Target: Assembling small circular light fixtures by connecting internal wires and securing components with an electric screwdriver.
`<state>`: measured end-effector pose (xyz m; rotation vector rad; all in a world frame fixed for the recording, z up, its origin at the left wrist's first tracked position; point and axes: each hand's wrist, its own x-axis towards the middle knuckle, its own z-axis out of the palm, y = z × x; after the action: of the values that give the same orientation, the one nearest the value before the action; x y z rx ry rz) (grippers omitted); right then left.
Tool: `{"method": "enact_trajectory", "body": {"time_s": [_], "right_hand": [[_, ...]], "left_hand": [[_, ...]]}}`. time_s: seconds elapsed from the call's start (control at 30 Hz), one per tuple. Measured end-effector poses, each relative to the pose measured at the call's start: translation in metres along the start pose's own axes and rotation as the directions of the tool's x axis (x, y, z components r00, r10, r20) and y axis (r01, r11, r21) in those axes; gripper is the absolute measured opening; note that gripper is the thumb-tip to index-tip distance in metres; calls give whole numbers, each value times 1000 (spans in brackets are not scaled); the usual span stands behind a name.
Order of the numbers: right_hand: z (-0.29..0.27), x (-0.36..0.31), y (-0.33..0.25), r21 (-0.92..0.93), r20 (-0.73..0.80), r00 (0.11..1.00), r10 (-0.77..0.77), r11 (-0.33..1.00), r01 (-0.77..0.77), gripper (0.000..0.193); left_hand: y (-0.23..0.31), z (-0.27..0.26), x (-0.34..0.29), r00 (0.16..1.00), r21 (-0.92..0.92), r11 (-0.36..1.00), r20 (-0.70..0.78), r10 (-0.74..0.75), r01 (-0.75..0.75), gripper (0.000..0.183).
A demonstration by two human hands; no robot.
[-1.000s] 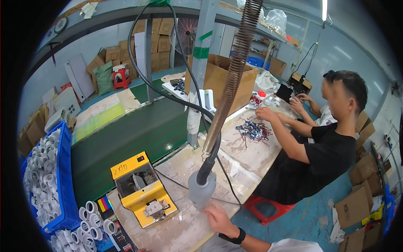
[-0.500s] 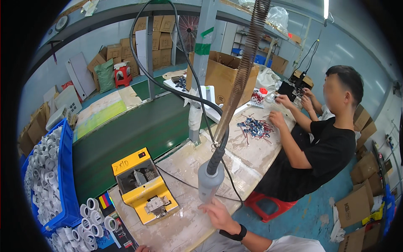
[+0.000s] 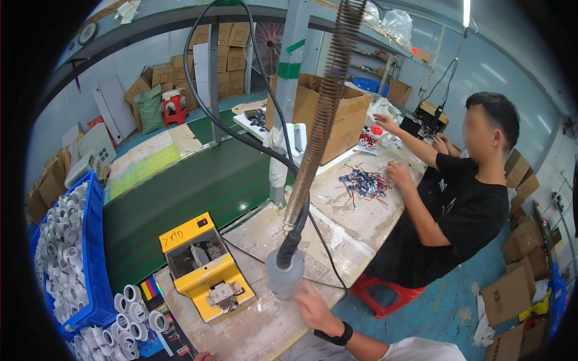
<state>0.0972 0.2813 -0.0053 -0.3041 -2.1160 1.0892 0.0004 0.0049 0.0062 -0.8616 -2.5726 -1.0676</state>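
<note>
A grey electric screwdriver hangs on a long coil spring over the near worktable, its black cable rising beside the spring. My right hand, with a black band on the wrist, has its fingers curled against the tool's lower right side; the tool's tip is hidden. Of my left hand only a sliver shows at the lower edge, and its fingers are hidden. Between the hands and the conveyor stands a yellow screw feeder, with small screws in its open tray and a metal block at its near end.
On the left, a blue crate holds white plastic rings, with more rings heaped beside it. A green conveyor belt runs behind the table. At right a co-worker sits by a wire-and-parts pile; a cardboard box stands beyond.
The screwdriver and spring have swung left, and the tool now appears shorter and more tilted. My right hand stays close to it. The co-worker's far arm has stretched toward the cardboard box.
</note>
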Motion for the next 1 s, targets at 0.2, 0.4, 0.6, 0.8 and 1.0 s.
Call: {"method": "enact_trajectory", "body": {"time_s": [0.2, 0.4, 0.6, 0.8, 1.0], "right_hand": [[-2, 0, -2, 21, 33, 999, 24, 999, -25, 28], [-1, -3, 6, 38, 15, 1000, -3, 999, 3, 27], [-2, -4, 3, -6, 37, 999, 7, 1000, -7, 23], [0, -2, -3, -71, -69, 997, 19, 997, -24, 15], [-1, -4, -2, -114, -75, 997, 7, 993, -16, 13]], "left_hand": [[-1, 1, 0, 1000, 3, 1000, 10, 1, -1, 18], [-3, 0, -1, 1000, 12, 1000, 5, 8, -8, 18], [-3, 0, -1, 1000, 12, 1000, 6, 24, -24, 17], [0, -1, -1, 1000, -7, 1000, 5, 3, -3, 17], [-1, 0, 0, 1000, 1, 1000, 17, 4, -4, 16]]}}
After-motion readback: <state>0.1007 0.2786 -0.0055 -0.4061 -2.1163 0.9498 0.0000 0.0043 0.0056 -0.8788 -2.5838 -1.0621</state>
